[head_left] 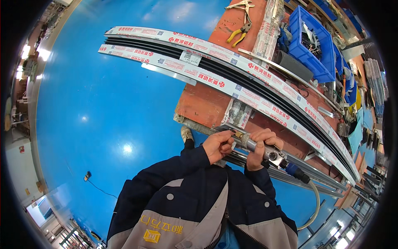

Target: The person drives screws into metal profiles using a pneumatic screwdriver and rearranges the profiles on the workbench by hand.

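Observation:
My right hand (263, 146) is wrapped round a silver air screwdriver (249, 143), its brass-coloured nose pointing left. From the tool's rear a blue fitting leads into a pale hose (318, 198). At the tip of the nose, my left hand (217, 147) is closed in a pinch; whatever lies between its fingertips is too small to make out. Both hands are above the near edge of a red-brown workbench (202, 104). Beyond them, a long metal profile (265, 103) lies across the bench, with white and red printed film along its sides and black strips down its middle.
Yellow-handled pliers (237, 36) and locking pliers (241, 5) lie at the bench's far end. A blue crate (295, 41) with small metal parts stands at the far right. More bare profiles (286, 174) lie below my right hand. Blue floor (95, 124) spreads to the left.

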### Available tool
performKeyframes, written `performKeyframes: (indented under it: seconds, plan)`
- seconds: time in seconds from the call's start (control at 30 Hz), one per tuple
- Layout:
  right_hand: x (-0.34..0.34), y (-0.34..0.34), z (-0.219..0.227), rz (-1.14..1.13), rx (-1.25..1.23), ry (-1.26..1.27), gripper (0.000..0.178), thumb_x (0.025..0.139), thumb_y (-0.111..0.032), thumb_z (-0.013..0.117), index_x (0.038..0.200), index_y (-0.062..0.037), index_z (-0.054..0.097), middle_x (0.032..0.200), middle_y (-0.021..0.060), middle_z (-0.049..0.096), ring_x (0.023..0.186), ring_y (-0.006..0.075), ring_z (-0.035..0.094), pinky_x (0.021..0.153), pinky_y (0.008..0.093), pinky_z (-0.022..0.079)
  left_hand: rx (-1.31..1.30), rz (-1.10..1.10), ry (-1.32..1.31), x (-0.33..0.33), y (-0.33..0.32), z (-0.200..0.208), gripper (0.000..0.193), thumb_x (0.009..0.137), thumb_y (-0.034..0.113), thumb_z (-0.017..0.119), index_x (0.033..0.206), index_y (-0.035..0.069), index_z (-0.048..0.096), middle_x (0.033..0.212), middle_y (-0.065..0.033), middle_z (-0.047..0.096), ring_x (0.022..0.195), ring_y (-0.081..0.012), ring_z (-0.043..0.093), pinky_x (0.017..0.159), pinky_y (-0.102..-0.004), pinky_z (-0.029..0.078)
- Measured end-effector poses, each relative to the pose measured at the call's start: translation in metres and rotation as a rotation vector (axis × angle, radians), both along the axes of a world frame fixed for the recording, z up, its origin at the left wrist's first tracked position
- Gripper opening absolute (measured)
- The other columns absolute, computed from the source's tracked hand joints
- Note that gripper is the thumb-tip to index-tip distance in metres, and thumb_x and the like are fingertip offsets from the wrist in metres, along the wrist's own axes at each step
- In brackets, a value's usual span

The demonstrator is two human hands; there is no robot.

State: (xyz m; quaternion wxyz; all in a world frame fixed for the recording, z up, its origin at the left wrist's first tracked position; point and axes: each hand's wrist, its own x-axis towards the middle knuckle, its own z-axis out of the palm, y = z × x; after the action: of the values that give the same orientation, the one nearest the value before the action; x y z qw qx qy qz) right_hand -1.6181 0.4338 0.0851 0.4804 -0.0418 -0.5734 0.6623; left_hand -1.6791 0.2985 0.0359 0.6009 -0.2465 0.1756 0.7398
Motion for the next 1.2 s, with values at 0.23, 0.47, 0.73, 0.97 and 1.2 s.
performKeyframes:
  seconds: [0.23,0.47,0.73,0.97,1.2]
  plan:
    - [-0.002,-0.006,0.007,0.025,0.073,-0.024,0.025,0.084,-0.002,0.060,0.094,-0.0094,0.038,0.076,0.0094,0.054,0.068,0.0201,0.053,0.063,0.0335,0.050,-0.063,-0.031,0.038,-0.001,0.000,0.007,0.014,0.099,0.007,0.048,0.111,0.006,0.055,0.078,-0.0039,0.057,0.052,-0.0076,0.040,0.050,-0.0216,0.034]
    - [-0.002,-0.003,0.006,0.020,0.040,0.009,0.025,0.085,-0.004,0.061,0.093,-0.0093,0.038,0.076,0.0093,0.054,0.068,0.0201,0.053,0.062,0.0334,0.050,-0.070,-0.037,0.079,-0.003,0.002,0.015,0.006,0.099,0.008,0.048,0.102,0.009,0.053,0.077,-0.0036,0.057,0.052,-0.0073,0.040,0.050,-0.0215,0.033]
    - [0.008,-0.004,0.005,0.010,0.075,-0.026,0.023,0.087,-0.008,0.061,0.094,-0.0110,0.039,0.077,0.0085,0.054,0.068,0.0199,0.051,0.063,0.0330,0.048,-0.059,-0.079,0.108,0.003,0.001,0.012,0.008,0.098,0.008,0.048,0.093,0.011,0.052,0.076,-0.0033,0.056,0.051,-0.0063,0.040,0.049,-0.0209,0.032]
    - [0.007,-0.002,0.005,0.011,0.058,0.021,0.025,0.086,-0.007,0.063,0.095,-0.0097,0.040,0.079,0.0091,0.056,0.069,0.0200,0.053,0.064,0.0329,0.050,-0.057,-0.096,0.115,0.004,0.002,0.009,0.010,0.099,0.008,0.047,0.091,0.012,0.052,0.076,-0.0030,0.056,0.050,-0.0058,0.039,0.049,-0.0208,0.031]
    - [0.003,-0.003,0.001,0.006,0.046,0.015,0.023,0.086,-0.008,0.061,0.095,-0.0104,0.040,0.079,0.0092,0.056,0.070,0.0204,0.053,0.064,0.0330,0.049,-0.040,-0.034,0.066,0.001,0.002,0.005,0.015,0.095,0.004,0.050,0.107,0.006,0.057,0.078,-0.0053,0.059,0.050,-0.0088,0.042,0.047,-0.0212,0.032]
